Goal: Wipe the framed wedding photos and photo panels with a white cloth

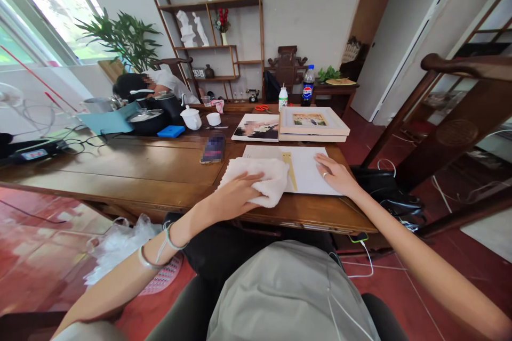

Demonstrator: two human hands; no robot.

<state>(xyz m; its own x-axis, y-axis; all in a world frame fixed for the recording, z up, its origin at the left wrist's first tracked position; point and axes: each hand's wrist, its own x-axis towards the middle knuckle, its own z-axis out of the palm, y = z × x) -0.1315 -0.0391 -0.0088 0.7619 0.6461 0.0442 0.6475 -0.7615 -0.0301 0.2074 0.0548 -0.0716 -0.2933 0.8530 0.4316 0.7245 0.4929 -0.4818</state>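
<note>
A fluffy white towel (272, 173) lies bunched at the table's front edge. My left hand (239, 196) grips it from above, fingers pressed into the folds. Partly under the towel is a flat white board (310, 173), with a yellowish, ruler-like strip (288, 168) on it. Near the board's right edge rests my right hand (336, 175), fingers stretched out on the surface and holding nothing. A phone (213, 148) lies just beyond the towel to the left. Behind the board are a photo print (257, 127) and a white-framed picture (314, 121).
Scissors (263, 108), a small white bottle (283, 98) and a cola bottle (308, 85) stand or lie at the back. A white teapot (191, 117), blue box (171, 131) and black pot (147, 120) are left. Across the table, a person (172, 85) leans low. A chair (444, 112) stands right.
</note>
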